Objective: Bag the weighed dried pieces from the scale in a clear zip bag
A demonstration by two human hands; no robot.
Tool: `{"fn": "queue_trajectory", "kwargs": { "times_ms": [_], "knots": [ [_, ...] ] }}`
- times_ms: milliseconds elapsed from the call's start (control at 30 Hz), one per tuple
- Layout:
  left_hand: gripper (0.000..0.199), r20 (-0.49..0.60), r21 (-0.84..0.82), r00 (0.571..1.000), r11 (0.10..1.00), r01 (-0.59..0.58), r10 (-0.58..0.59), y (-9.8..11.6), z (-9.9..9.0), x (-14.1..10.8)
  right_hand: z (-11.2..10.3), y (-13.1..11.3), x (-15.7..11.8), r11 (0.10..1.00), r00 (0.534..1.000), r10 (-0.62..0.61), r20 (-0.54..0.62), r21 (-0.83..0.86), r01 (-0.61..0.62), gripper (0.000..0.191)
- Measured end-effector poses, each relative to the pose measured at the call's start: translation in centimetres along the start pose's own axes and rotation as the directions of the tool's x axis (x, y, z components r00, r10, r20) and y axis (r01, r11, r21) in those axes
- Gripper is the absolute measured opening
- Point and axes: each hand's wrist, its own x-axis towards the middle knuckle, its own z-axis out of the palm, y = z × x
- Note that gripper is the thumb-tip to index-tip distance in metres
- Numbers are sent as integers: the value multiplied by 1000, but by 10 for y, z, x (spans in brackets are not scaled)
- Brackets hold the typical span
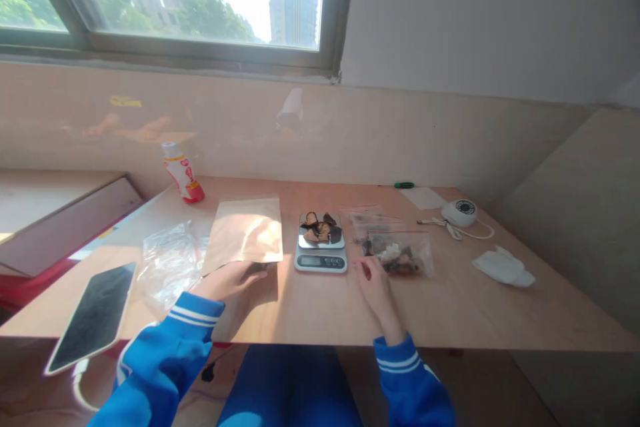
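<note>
Several dark brown dried pieces [323, 229] lie on the metal plate of a small white digital scale [321, 263] at the middle of the table. To its left is a flat brown paper bag [246, 232]. My left hand [235, 280] rests at the bag's lower edge, fingers partly hidden; whether it grips the bag is unclear. Right of the scale, my right hand [373, 283] has its fingers curled, thumb near the index finger, with nothing visible in them. Just beyond it are clear zip bags [423, 247] holding dark and pale dried pieces.
Crumpled clear plastic [170, 263], a phone with a cable [95, 313] and a red-and-white bottle [183, 173] stand or lie left. Rightward are a white fan-like device [459, 212], white tissue [503, 267], paper [423, 198] and a green-handled tool [405, 185].
</note>
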Motion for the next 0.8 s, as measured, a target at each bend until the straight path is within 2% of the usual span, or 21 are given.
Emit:
{"fn": "queue_trajectory", "kwargs": {
  "times_ms": [67, 167, 233, 367, 533, 600, 667, 800],
  "knots": [
    [38, 33, 83, 998, 995, -47, 44, 5, -10, 2, 0, 0, 0, 1000, 1000, -3, -4, -1, 3, 26],
    [44, -16, 174, 1000, 985, -10, 13, 7, -15, 1, 0, 0, 0, 1000, 1000, -2, 2, -1, 2, 27],
    [43, -20, 171, 1000, 985, -5, 9, 5, -13, 0, 0, 0, 0, 1000, 1000, 3, 8, -2, -3, 26],
    [32, 29, 129, 997, 989, -71, 68, 0, -6, -4, -1, -1, 0, 1000, 1000, 7, 17, -5, -6, 24],
    [29, 44, 146, 989, 979, -145, 140, 0, -13, -3, -1, 0, 0, 1000, 1000, -3, 19, -3, 3, 25],
    [33, -1, 201, 988, 967, -153, 157, 1, -16, -3, -1, 1, 0, 1000, 1000, -3, 18, 0, 3, 24],
    [35, -100, 262, 973, 949, -176, 209, 0, -16, -4, -1, 1, 0, 1000, 1000, -4, 18, 1, 3, 24],
    [30, -329, 363, 866, 897, -253, 377, -7, -11, -8, 0, 0, 0, 1000, 1000, -1, 15, -4, 1, 24]
  ]
}}
